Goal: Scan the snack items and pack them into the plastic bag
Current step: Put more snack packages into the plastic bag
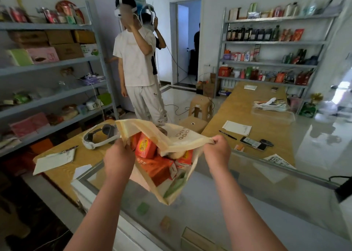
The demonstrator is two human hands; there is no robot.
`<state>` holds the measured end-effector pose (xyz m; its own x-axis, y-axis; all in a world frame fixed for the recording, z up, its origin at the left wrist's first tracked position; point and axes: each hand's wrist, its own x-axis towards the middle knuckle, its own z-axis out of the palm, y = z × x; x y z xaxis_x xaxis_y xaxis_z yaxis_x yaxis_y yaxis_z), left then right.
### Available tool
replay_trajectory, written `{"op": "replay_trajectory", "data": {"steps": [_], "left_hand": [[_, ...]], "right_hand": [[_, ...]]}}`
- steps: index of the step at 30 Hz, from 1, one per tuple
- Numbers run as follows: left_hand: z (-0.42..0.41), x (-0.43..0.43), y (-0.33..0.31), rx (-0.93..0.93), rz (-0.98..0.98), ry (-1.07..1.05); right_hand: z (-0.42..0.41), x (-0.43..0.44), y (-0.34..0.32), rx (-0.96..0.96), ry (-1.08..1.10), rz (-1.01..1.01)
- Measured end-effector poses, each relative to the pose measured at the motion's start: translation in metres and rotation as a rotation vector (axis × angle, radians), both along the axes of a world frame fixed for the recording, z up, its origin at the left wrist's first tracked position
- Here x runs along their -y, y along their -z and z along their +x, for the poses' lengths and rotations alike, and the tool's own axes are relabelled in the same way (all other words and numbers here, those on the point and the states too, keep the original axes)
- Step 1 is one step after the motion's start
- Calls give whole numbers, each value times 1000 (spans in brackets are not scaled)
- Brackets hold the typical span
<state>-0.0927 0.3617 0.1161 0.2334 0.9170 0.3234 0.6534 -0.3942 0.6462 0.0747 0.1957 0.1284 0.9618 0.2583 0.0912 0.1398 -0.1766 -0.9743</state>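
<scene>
Plastic bag, pale and translucent, held open between the person's two hands above the glass worktop. Inside lie orange snack packs, with a green pack showing through the lower wall.

Left hand: forearm stretched forward, back of the hand uppermost, fingers curled over the bag's near-left rim and gripping it. Right hand: forearm likewise extended, fingers closed in a tight pinch on the right rim, which is drawn taut sideways. The two hands are set well apart, spreading the mouth.

Just beyond the left hand, a white headset; farther to its left, a sheet of paper. Beyond the right hand, a pen, a notepad and a phone on the wooden worktop.
</scene>
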Motion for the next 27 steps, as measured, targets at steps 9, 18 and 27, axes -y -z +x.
{"op": "replay_trajectory", "data": {"steps": [9,18,27], "left_hand": [[-2,-90,-139,188,68,124],[64,-156,-114,85,-133,380],[96,-145,-107,223,-251,446]], "right_hand": [[-3,-42,-114,51,175,194],[51,-29,-123,3,515,165],[49,2,-102,6,563,184]]}}
